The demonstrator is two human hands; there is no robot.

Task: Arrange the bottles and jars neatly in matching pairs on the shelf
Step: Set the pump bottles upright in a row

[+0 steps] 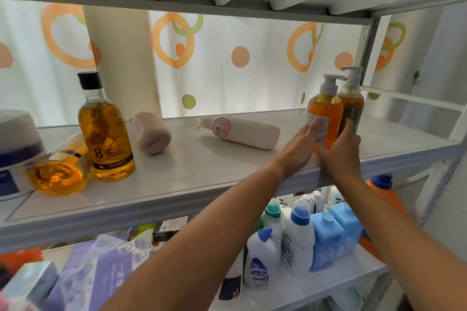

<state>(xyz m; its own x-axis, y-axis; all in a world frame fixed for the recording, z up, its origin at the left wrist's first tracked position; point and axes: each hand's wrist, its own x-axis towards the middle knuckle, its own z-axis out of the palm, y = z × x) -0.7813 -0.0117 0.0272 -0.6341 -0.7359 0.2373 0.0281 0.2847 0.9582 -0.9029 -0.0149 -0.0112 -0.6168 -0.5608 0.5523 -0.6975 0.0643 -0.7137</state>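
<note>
An orange pump bottle (326, 113) stands at the right of the white shelf (192, 179), just in front of a darker matching pump bottle (352, 106). My left hand (300, 145) holds its left side and my right hand (341, 151) grips its right side near the base. At the left, an amber shampoo bottle (106, 134) with a black cap stands upright, and its twin (59, 171) lies on its side beside it. A cream pump bottle (245, 131) lies flat mid-shelf, and a second cream bottle (151, 132) lies with its base toward me.
A white and purple jar (15, 149) sits at the shelf's far left edge. The lower shelf (336, 278) holds several detergent bottles, blue boxes and purple packs. A metal post (369, 43) bounds the right end. A patterned curtain hangs behind.
</note>
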